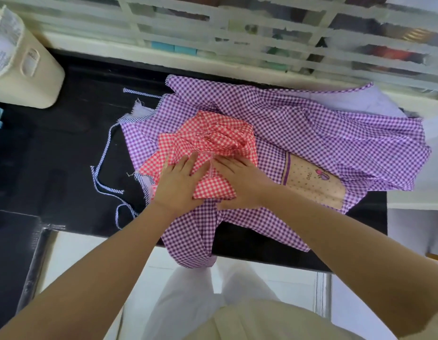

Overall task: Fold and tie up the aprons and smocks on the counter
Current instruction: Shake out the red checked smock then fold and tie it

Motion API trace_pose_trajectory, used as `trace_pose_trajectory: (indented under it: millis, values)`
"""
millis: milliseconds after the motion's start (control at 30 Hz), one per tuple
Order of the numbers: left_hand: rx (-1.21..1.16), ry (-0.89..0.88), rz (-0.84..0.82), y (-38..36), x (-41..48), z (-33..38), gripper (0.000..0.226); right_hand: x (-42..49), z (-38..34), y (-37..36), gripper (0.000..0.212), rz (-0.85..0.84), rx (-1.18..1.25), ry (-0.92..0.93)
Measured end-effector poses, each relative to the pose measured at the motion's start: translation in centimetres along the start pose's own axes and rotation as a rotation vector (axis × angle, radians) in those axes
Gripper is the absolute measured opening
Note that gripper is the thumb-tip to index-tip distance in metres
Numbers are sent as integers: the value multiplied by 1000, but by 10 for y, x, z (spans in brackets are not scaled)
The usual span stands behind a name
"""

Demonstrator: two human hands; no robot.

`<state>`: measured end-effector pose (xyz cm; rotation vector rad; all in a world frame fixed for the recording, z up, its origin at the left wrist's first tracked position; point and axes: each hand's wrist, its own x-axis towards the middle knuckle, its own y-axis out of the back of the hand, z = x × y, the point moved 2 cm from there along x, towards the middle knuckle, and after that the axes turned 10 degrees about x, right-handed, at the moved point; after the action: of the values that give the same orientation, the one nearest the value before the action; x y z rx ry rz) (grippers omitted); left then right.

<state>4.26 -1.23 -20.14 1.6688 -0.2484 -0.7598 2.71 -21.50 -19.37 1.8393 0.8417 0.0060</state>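
2 hands press flat, fingers straight, on a partly folded red gingham apron (213, 153): left hand (177, 184), right hand (240, 182). It lies atop a purple gingham smock (323, 133) on the black counter (53, 148).

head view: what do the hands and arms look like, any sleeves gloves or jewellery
The left hand and right hand are bare: no gloves, rings, watch or bracelet visible. Both forearms are uncovered. A cream sleeve edge seems to show by the right upper arm, matching the cream top.
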Motion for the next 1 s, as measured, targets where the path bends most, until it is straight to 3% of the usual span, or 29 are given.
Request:
trace_pose_trajectory:
  millis: [133, 267, 367, 433, 500, 600, 667, 833, 900, 1000]
  values:
    - [-49, -73, 44, 10, 4, -11, 79, -22, 6, 1, 96, 102, -4, 36]
    - [-297, -92, 5, 29, 11, -29, 68, -19, 11, 18, 44, 232, 371, -117]
    - [-585, 0, -102, 45, 17, -48, 38, -10, 17, 34, 18, 239, 510, -200]
    - [-797, 33, -215, 52, 17, -61, 33, -4, 23, 44, 22, 206, 595, -304]
    - [-1012, 27, -275, 54, 14, -74, 46, 4, 29, 51, 28, 185, 655, -379]
    - [-1251, 102, -247, 46, 4, -88, 70, 16, 34, 60, 28, 140, 708, -433]
    - [-1335, 165, -185, 42, 2, -91, 74, 21, 38, 64, 27, 145, 812, -502]
    - [-1412, 334, 78, 41, 17, -87, 24, 24, 44, 68, 27, 287, 1293, -686]
    - [-1414, 370, 121, 40, 23, -89, 17, 19, 42, 70, 36, 330, 1331, -648]
    - [-1370, 391, 97, 36, 35, -90, 18, 2, 36, 67, 53, 264, 1240, -551]
